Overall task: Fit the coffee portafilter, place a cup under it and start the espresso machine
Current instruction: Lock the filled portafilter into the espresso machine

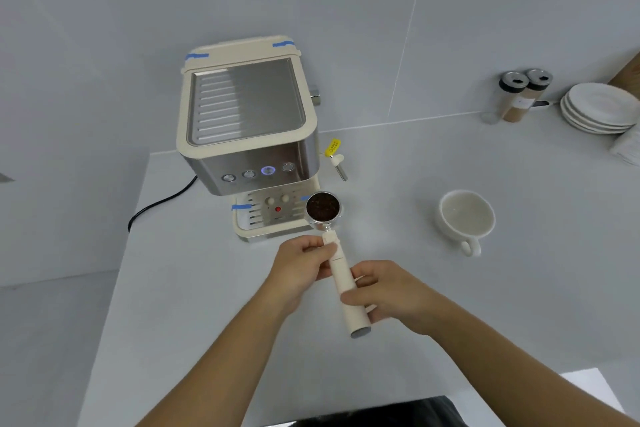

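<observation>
A cream and steel espresso machine (247, 135) stands at the back of the white counter, one of its front buttons lit blue. Both hands hold a portafilter (341, 270) above the counter, just right of the machine's drip tray (251, 222). Its metal basket, full of dark ground coffee, points toward the machine. My left hand (301, 265) grips the cream handle near the basket. My right hand (384, 291) grips the handle lower down, near its end. An empty white cup (465, 217) sits on the counter to the right, handle toward me.
The steam wand (337, 165) with a yellow tag sticks out of the machine's right side. A black power cord (157, 204) runs off to the left. Two spice jars (519, 94) and a stack of white plates (602, 107) stand at the back right.
</observation>
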`<state>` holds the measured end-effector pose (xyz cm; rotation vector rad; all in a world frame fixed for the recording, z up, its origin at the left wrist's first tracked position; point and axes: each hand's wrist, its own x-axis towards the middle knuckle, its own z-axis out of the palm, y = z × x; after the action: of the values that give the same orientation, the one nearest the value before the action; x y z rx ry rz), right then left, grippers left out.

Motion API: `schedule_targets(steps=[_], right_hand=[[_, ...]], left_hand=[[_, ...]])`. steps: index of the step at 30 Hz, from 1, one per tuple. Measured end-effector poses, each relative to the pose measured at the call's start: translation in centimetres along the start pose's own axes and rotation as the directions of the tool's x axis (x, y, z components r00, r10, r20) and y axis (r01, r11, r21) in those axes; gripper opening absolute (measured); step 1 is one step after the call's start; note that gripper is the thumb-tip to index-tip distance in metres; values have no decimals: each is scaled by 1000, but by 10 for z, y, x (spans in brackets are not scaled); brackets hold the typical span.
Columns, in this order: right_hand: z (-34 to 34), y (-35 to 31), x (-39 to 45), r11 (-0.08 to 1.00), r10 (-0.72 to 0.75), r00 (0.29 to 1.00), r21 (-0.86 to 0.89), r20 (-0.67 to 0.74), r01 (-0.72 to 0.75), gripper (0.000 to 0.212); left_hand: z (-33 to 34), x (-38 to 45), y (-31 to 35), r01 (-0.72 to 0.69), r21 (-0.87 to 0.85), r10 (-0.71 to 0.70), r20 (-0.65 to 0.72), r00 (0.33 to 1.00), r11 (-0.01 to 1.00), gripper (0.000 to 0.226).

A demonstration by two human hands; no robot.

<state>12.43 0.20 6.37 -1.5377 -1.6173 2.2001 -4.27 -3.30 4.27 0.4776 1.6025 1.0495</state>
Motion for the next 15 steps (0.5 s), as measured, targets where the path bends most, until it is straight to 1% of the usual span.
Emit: schedule_targets(steps=[3,9,12,15], right_hand=[[6,-3,2,998,13,997,53,70,-16,28],[21,-9,6,999,5,984,37,177,-12,34],[26,-12,8,999,2,977,31,211,-9,37],[29,-15,11,1000,0,977,21,213,-4,37]], left_hand=[[-10,-8,2,1,-4,-1,-14,1000,1000,13],[-29,-22,5,-8,-3,8,-18,1000,1000,19],[-38,-27,8,-5,28,6,-28,1000,1000,17],[-49,-34,10,-18,112,22,-30,999,994,16]])
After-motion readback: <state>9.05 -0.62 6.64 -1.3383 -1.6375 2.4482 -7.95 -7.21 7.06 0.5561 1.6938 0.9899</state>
